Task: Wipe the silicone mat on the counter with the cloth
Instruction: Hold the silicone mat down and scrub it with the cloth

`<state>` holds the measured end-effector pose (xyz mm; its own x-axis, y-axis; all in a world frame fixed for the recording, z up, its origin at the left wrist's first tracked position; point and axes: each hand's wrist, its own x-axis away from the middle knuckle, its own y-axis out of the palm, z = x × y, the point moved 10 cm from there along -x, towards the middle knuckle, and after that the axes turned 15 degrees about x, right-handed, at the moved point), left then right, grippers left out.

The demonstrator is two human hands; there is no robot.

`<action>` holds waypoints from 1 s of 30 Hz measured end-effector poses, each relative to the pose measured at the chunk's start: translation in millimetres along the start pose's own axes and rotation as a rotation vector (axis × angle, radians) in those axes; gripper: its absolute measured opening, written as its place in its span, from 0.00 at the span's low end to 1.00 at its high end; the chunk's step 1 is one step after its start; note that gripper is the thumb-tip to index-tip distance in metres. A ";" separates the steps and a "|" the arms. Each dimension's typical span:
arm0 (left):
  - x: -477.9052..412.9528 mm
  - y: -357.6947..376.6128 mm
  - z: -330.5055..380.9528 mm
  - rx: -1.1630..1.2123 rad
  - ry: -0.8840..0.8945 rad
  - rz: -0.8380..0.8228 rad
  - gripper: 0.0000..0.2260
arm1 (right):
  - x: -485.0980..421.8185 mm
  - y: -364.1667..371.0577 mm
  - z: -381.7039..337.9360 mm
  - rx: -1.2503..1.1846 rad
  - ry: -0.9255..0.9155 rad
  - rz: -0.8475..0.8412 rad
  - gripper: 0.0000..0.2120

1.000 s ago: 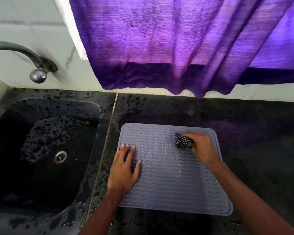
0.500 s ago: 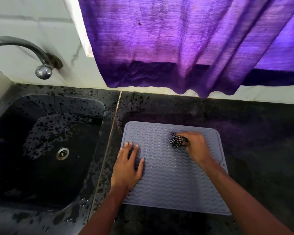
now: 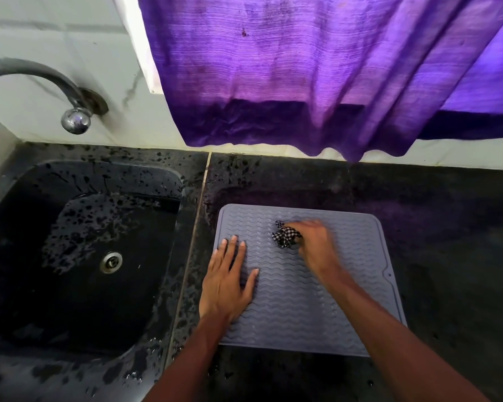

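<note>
On the dark surface [image 3: 447, 256], just right of the sink [image 3: 183, 181], the grey silicone mat [image 3: 302, 309] lies flat. Its edges run parallel to the back wall and to the joint beside the sink. It looks nearly square, so I cannot say with certainty which side is the long one; its wavy ribs go from left to right, and a small notch sits on its right edge.

A bunched black-and-white checked cloth [image 3: 285, 237] touches the mat in the far middle part. The right hand [image 3: 315, 243] grips it with curled fingers, though this hand is blurred, so the exact finger position is not clear. The blur suggests a wiping stroke is under way.

The left hand [image 3: 225, 285] rests flat on the mat's left part with straight, slightly spread fingers, probably to stop the soft mat from sliding under the cloth.

Water spots cover the sink rim. A metal tap [image 3: 41, 78] curves over the sink, and a purple curtain [image 3: 302, 68] hangs behind the surface.
</note>
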<state>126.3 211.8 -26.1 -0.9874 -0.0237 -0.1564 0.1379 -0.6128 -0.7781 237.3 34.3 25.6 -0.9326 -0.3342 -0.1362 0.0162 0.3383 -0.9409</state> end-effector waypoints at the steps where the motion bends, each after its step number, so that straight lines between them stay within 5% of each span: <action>1: 0.1 1.1 -0.8 -0.010 -0.002 -0.005 0.31 | -0.5 0.8 0.2 0.006 0.013 -0.002 0.30; 30: 1.0 -1.7 -3.5 -0.012 -0.086 -0.008 0.43 | -34.8 30.5 -107.7 0.057 -0.069 -0.041 0.29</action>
<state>125.3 215.6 -27.1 -0.9914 -0.0872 -0.0973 0.1303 -0.6038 -0.7864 231.5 151.0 35.1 -0.9060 -0.4068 -0.1167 0.0010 0.2737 -0.9618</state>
